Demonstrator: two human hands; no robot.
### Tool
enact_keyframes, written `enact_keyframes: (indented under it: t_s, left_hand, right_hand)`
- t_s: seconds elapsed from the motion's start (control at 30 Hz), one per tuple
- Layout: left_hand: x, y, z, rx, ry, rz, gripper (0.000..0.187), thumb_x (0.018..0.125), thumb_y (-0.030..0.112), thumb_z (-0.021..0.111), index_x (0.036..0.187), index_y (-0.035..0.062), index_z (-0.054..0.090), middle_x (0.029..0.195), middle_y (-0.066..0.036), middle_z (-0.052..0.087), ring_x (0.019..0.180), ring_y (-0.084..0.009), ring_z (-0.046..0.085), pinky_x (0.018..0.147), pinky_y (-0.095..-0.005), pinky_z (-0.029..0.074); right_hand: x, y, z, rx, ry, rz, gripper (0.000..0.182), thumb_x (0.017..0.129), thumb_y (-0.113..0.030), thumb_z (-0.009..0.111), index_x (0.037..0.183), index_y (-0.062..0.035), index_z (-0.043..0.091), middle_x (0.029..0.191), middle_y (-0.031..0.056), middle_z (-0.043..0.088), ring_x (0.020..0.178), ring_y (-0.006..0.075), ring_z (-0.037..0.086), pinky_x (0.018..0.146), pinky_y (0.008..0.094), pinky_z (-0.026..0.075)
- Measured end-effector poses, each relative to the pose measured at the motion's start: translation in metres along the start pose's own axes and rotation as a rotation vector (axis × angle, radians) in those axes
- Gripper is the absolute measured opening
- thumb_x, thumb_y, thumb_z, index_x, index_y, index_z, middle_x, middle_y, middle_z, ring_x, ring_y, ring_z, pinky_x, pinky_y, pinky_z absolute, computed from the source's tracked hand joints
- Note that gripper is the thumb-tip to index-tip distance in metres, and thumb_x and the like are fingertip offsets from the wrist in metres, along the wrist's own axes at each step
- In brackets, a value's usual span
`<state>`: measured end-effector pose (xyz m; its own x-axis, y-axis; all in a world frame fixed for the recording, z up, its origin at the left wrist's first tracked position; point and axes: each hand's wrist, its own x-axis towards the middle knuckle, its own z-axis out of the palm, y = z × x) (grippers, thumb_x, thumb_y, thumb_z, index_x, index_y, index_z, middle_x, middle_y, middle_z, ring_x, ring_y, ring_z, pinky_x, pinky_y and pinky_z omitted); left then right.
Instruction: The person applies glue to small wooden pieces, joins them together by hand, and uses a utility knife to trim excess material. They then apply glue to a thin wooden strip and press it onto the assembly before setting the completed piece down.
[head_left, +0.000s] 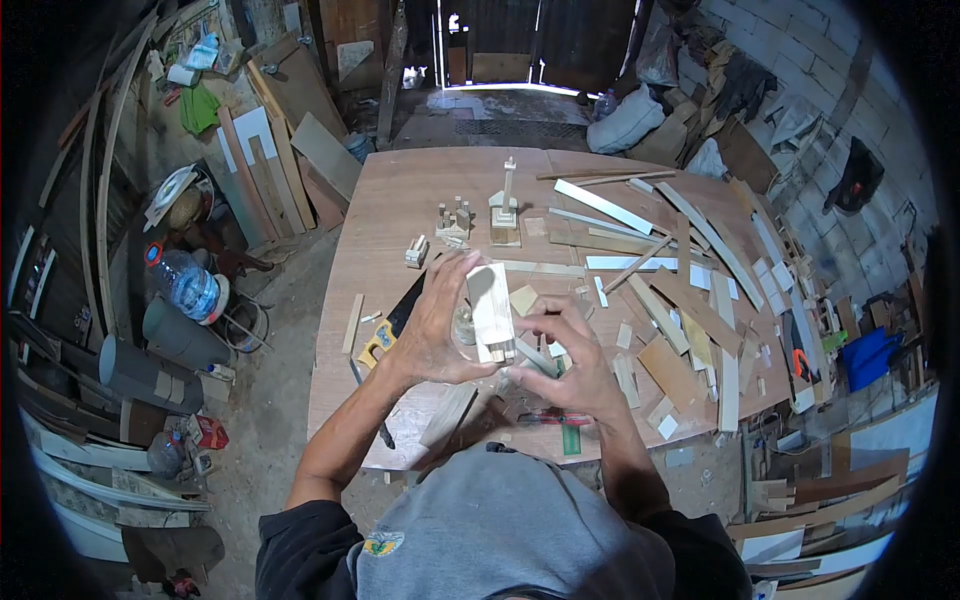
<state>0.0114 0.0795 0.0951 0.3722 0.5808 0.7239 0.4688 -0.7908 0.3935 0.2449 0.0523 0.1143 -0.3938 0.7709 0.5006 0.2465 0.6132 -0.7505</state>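
A pale wooden block [490,305], with small pieces at its lower end, is held up over the table. My left hand [432,325] is closed around its left side, fingers at the top and thumb under the lower end. My right hand [572,362] curls about the lower right corner, with index finger and thumb tips right at the wood. Behind the hands stand a small wooden model with a tall post [507,200], a low model with upright pegs [455,217] and a little block assembly [416,251]. A yellow-handled saw [378,343] lies left of my left hand.
Wood strips and offcuts [690,310] cover the right side of the wooden table [400,190]. A red-handled tool [555,418] and a green piece [571,440] lie near the front edge. A large water bottle [190,285] stands at the left; boards lean behind it.
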Motion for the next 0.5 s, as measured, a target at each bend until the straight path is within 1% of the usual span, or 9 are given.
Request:
enact_keyframes:
  t_s: [0.07,0.1,0.17,0.3,0.5]
  left_hand:
    - [0.001,0.003,0.001,-0.004,-0.023,-0.001,0.123,0.047,0.028,0.094,0.148,-0.0028,0.031,0.142,-0.025,0.044,0.133,-0.0463,0.041,0.112,-0.0533,0.035]
    - [0.002,0.005,0.001,-0.008,-0.046,-0.005,0.124,0.047,0.028,0.094,0.149,-0.0025,0.031,0.142,-0.025,0.045,0.133,-0.0461,0.041,0.113,-0.0530,0.035]
    - [0.004,0.008,0.002,-0.036,-0.046,0.012,0.124,0.047,0.028,0.094,0.149,-0.0023,0.031,0.141,-0.024,0.045,0.133,-0.0460,0.041,0.113,-0.0530,0.035]
    - [0.007,0.011,0.000,-0.055,-0.050,0.045,0.123,0.049,0.028,0.094,0.150,-0.0017,0.030,0.141,-0.023,0.047,0.133,-0.0454,0.041,0.113,-0.0531,0.035]
    - [0.005,0.012,0.002,-0.078,-0.060,0.024,0.123,0.050,0.029,0.094,0.151,-0.0010,0.029,0.143,-0.022,0.046,0.134,-0.0453,0.040,0.113,-0.0535,0.034]
  right_hand:
    - [0.003,0.000,-0.002,-0.043,-0.088,-0.147,0.054,0.068,-0.009,0.086,0.119,-0.0062,0.068,0.117,0.0110,0.053,0.106,0.0222,0.058,0.090,0.0328,0.049]
    - [0.004,0.000,-0.001,-0.042,-0.088,-0.146,0.054,0.068,-0.009,0.086,0.119,-0.0062,0.068,0.117,0.0110,0.053,0.106,0.0222,0.058,0.090,0.0328,0.049]
    - [0.005,0.000,0.000,-0.055,-0.163,-0.125,0.051,0.068,-0.009,0.086,0.116,-0.0067,0.070,0.117,0.0113,0.051,0.113,0.0252,0.055,0.096,0.0341,0.047]
    - [0.005,0.002,0.000,-0.025,-0.176,-0.118,0.050,0.067,-0.008,0.086,0.115,-0.0064,0.071,0.115,0.0112,0.051,0.111,0.0256,0.057,0.095,0.0351,0.048]
    - [0.005,0.003,-0.001,-0.046,-0.168,-0.164,0.047,0.068,-0.006,0.085,0.113,-0.0061,0.072,0.113,0.0105,0.052,0.105,0.0255,0.059,0.092,0.0357,0.049]
